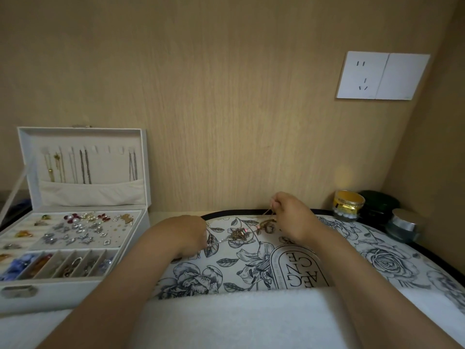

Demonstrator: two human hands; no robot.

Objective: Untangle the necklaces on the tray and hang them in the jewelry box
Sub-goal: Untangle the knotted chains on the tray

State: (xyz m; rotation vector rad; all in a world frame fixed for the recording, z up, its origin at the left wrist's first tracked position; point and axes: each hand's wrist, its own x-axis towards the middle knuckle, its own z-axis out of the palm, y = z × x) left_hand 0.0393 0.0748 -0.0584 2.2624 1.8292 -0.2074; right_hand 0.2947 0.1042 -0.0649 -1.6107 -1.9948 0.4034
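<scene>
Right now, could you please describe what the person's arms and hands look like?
The left forearm and right forearm are bare, with no sleeves in view. The left hand and right hand carry no gloves, and no watch, bracelet or ring shows on the sides facing the camera.

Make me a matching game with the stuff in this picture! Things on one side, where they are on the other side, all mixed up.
Things:
1. jewelry box
2. wall socket
3. necklace tangle
4. yellow jar

Places:
A. lying on the flowered tray
B. up on the wall, to the right
C. standing open, left of the tray
D. in the back right corner, beside a dark jar

Pairs: 1-C, 2-B, 3-A, 4-D
</scene>
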